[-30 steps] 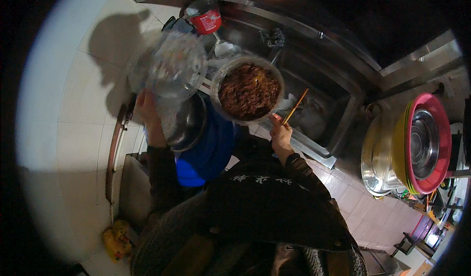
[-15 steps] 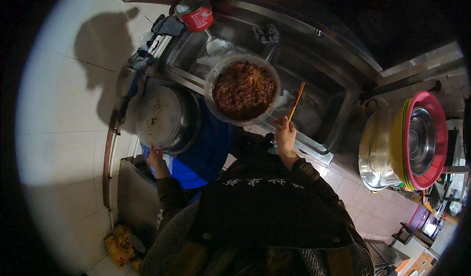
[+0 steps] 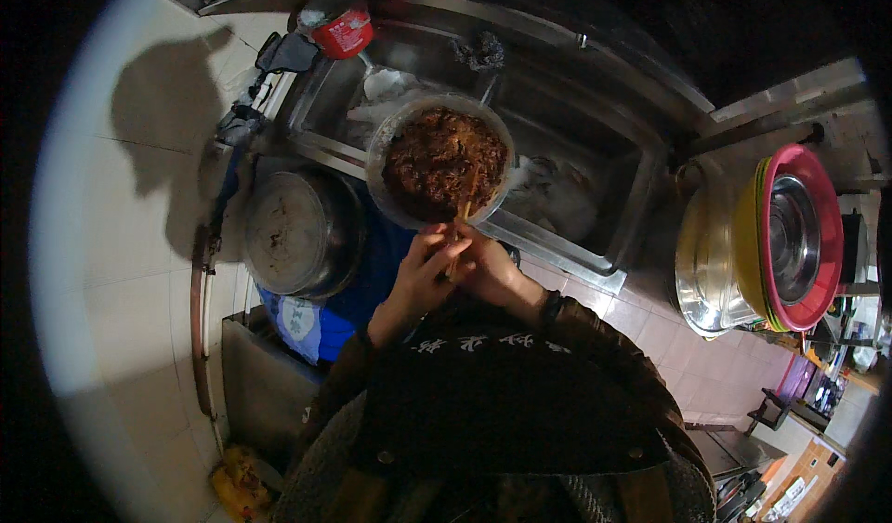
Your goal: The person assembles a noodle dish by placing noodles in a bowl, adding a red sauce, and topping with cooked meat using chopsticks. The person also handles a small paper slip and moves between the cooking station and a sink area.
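In front of me a round, translucent tub (image 3: 379, 181) full of brown, shredded-looking food (image 3: 446, 163) rests at the front of the sink. A pair of wooden chopsticks (image 3: 463, 211) points into the near side of the food. My right hand (image 3: 497, 269) is closed around them just short of the rim. Close against it, my left hand (image 3: 418, 280) has its fingers bent around the chopsticks' near end. The hands overlap there, so their exact grips are partly hidden.
The double metal sink (image 3: 595, 265) holds whitish, ice-like lumps (image 3: 557, 198). A red container (image 3: 342, 35) stands at its far left corner. Left of me a lidded pot (image 3: 290, 230) sits on a blue drum (image 3: 339, 323). Stacked basins (image 3: 818, 309) are at right.
My left hand has left the pot lid and come over to the chopsticks. My right hand has moved left to the tub, and the chopsticks now point into the food.
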Demonstrator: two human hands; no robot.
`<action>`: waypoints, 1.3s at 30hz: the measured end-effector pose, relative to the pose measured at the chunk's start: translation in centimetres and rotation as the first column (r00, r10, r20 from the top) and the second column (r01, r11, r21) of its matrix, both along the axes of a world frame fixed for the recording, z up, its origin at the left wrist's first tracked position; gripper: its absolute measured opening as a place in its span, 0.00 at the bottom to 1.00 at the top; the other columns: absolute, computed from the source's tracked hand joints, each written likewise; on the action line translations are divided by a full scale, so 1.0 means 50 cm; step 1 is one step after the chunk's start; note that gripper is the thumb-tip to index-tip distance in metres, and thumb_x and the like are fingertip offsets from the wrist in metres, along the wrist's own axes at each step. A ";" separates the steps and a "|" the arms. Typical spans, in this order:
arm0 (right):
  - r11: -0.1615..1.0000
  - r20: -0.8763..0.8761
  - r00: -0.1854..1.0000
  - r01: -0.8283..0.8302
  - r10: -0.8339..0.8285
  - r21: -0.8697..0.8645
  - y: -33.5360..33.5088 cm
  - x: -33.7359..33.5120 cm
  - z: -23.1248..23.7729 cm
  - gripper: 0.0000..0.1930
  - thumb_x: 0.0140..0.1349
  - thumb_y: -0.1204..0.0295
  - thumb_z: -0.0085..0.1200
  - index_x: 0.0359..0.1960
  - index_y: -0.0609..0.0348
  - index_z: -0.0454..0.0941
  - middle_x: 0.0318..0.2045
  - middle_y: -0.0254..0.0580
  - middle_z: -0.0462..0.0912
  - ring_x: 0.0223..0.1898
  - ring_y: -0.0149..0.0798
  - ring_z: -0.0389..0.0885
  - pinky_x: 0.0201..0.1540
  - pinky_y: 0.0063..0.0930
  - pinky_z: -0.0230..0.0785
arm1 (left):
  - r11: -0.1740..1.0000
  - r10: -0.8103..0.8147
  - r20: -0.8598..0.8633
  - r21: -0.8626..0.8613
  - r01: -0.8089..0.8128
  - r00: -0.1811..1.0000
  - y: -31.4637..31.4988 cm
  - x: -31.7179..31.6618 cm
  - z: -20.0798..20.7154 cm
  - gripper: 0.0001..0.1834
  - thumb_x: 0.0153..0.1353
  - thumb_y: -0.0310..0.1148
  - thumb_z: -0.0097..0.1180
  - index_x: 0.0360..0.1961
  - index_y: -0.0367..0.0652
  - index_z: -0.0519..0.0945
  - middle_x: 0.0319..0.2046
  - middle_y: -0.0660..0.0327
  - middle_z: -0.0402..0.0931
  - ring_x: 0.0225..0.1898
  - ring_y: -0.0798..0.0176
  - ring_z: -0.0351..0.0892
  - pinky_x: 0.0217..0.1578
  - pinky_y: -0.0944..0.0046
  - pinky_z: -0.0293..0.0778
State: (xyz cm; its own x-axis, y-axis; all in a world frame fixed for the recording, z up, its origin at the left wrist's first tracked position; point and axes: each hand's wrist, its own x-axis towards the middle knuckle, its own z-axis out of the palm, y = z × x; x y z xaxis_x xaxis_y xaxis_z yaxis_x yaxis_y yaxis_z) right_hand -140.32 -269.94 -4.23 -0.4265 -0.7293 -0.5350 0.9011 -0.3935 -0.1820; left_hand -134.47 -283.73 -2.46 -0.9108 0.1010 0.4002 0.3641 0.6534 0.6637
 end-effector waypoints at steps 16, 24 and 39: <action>0.844 -0.481 0.875 0.224 0.046 0.487 0.068 0.002 -0.187 0.22 0.67 0.56 0.49 0.51 0.62 0.72 0.45 0.44 0.78 0.47 0.39 0.76 0.51 0.34 0.69 | 0.707 0.275 0.322 0.571 -0.418 0.906 -0.138 -0.163 0.004 0.13 0.68 0.32 0.51 0.36 0.33 0.82 0.31 0.56 0.79 0.31 0.66 0.82 0.31 0.70 0.77; 0.813 -0.681 0.726 0.452 -0.096 0.368 0.033 -0.031 -0.258 0.09 0.68 0.71 0.47 0.43 0.64 0.70 0.40 0.41 0.76 0.44 0.37 0.77 0.49 0.33 0.71 | 0.830 0.125 0.222 0.511 -0.224 0.967 -0.154 -0.184 -0.050 0.12 0.68 0.31 0.51 0.44 0.32 0.80 0.37 0.55 0.80 0.33 0.65 0.82 0.32 0.70 0.76; 0.864 -0.587 0.786 0.420 -0.194 0.277 0.041 -0.040 -0.219 0.09 0.66 0.72 0.49 0.44 0.63 0.68 0.44 0.44 0.74 0.46 0.45 0.79 0.50 0.44 0.76 | 0.859 0.037 0.309 0.475 -0.188 0.950 -0.138 -0.179 -0.072 0.14 0.69 0.31 0.49 0.42 0.28 0.80 0.35 0.52 0.83 0.35 0.63 0.84 0.40 0.68 0.78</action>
State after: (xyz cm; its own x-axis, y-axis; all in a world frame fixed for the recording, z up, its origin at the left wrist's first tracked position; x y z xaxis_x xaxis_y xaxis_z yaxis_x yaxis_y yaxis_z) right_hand -142.32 -267.91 -15.18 -0.8842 -0.2994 -0.3585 0.4605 -0.4303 -0.7764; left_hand -143.39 -290.62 -6.06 -0.9838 -0.1510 0.0966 0.0589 0.2366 0.9698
